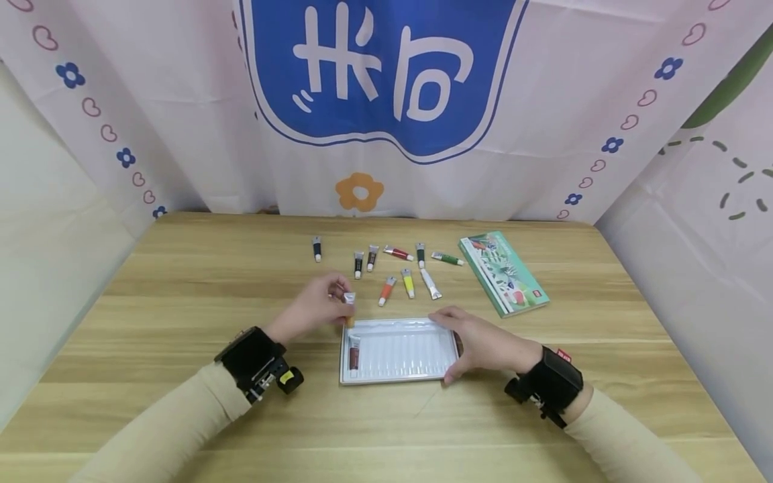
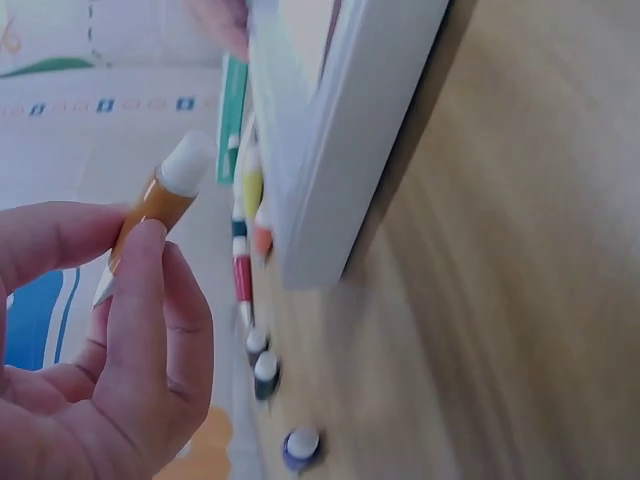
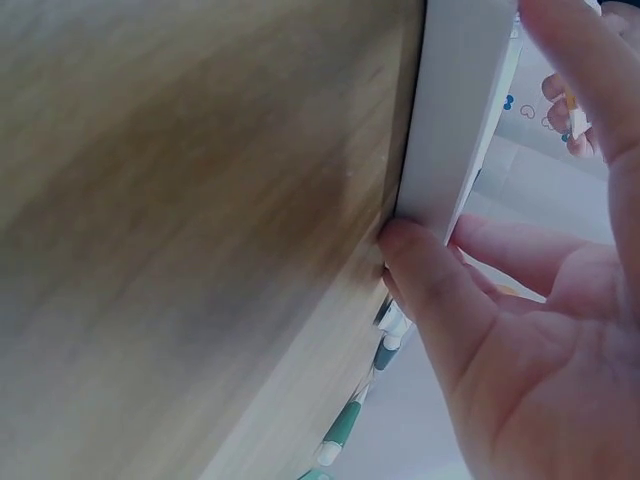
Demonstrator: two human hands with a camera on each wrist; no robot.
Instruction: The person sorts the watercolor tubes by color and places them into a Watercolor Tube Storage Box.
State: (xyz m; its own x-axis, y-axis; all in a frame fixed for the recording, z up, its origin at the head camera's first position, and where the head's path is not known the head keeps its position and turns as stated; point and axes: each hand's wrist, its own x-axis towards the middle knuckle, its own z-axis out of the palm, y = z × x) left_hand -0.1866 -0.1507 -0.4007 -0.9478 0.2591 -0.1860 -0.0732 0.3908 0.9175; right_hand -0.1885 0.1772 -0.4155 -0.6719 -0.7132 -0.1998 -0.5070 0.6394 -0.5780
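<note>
Between thumb and fingers, my left hand (image 1: 317, 300) pinches an ochre paint tube (image 2: 150, 215) with a white cap. The tube is held at the far left corner of a white paint box (image 1: 398, 383) with a ribbed tray in it. One brown paint tube (image 1: 354, 354) lies in the leftmost part of that tray. At the box's right end, my right hand (image 1: 486, 341) holds the side, thumb at the near corner and fingers at the far edge. In the right wrist view, fingertips (image 3: 410, 240) touch the box wall.
Beyond the box lie several loose paint tubes, among them an orange one (image 1: 387, 291), a yellow one (image 1: 408, 284), a white one (image 1: 431, 284) and a red one (image 1: 398, 253). A dark blue tube (image 1: 317, 249) lies farther left. A green illustrated box (image 1: 504, 274) sits at the right.
</note>
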